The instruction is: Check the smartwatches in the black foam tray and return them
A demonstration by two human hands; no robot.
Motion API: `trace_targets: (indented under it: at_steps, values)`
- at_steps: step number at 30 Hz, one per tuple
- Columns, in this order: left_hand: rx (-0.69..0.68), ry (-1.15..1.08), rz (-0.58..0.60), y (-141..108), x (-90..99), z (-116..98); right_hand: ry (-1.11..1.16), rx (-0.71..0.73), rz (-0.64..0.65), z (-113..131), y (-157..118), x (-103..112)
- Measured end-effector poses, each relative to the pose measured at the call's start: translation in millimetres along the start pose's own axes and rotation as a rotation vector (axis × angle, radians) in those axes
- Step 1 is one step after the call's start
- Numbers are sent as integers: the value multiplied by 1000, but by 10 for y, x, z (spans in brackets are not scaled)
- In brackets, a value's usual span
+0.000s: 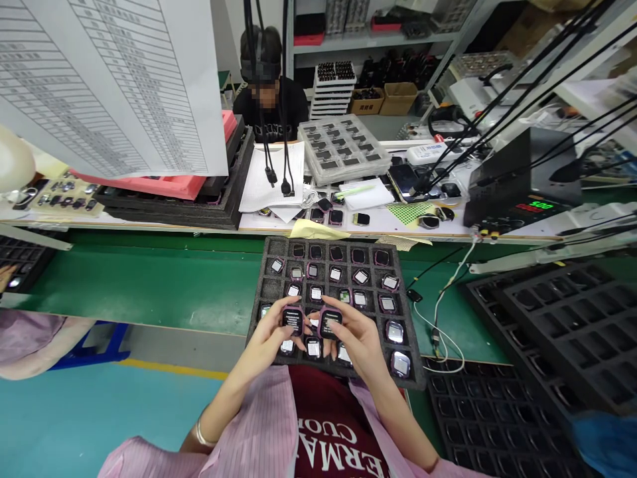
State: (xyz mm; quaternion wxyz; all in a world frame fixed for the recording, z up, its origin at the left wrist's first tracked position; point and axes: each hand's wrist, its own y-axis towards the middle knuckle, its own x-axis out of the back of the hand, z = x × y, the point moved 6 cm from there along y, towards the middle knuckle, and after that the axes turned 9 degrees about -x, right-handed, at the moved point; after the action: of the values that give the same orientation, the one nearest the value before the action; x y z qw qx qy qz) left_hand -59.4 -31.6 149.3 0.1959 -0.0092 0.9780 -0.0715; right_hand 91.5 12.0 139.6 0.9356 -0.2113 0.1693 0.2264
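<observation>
My left hand (275, 332) grips a smartwatch (292, 318) with a purple frame, its thumb on the screen's lower edge. In my right hand (355, 332) is a similar smartwatch (330, 318), the thumb lying over part of its screen. Both screens are dark with small white text too fine to read. Beneath the hands lies a black foam tray (271, 288) divided into compartments. Most of them hold watch bodies, some with lit white screens such as the watch (391, 282) at the right. My hands cover some of the lower compartments.
Behind the tray, a shelf carries stacked foam trays (199, 216), a clear plastic case (343, 149) and loose watches. Cables (285, 133) hang above it. A black power supply (517, 179) stands at right, near more trays (572, 332). Another person (271, 99) sits opposite.
</observation>
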Motion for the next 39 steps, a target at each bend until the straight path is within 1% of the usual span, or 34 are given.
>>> trace_targets:
  at_steps: [3, 7, 12, 17, 23, 26, 28, 30, 32, 34, 35, 36, 37, 39]
  values:
    - [9, -14, -1, 5, 2, 2, -26, 9, -25, -4, -4, 14]
    - [6, -72, 21, 15, 8, -17, 46, 10, -9, 25, -18, 27]
    - [-16, -93, 23, 16, 18, -83, 81, -14, -31, 49, -9, 51]
    - [-25, -68, -2, 21, 22, -128, 65, -60, -64, -9, 6, 86]
    - [-37, -116, 18, 48, 49, -106, 25, -87, -98, -75, 11, 127]
    - [-43, -160, 23, 52, 70, -104, 2, -68, -68, -77, 7, 126]
    - [-38, -171, 23, 48, 78, -113, -45, -53, -12, -85, 17, 120]
    - [-40, -166, 29, 39, 79, -133, -139, -48, 56, -119, 79, 118]
    - [-56, -130, 29, 28, 95, -146, -275, -42, 116, -177, 238, 127]
    - [-69, -72, 16, 25, 151, -110, -492, -3, 133, -237, 528, 140]
    - [-72, -34, 3, 31, 202, -64, -652, 37, 119, -260, 718, 141]
    - [-74, 10, -15, 45, 272, -1, -855, 85, 73, -277, 931, 140]
    - [-79, 68, -35, 70, 358, 75, -932, 105, 30, -294, 1159, 136]
    - [-117, 263, -94, 151, 582, 232, -1037, 140, -37, -324, 1607, 78]
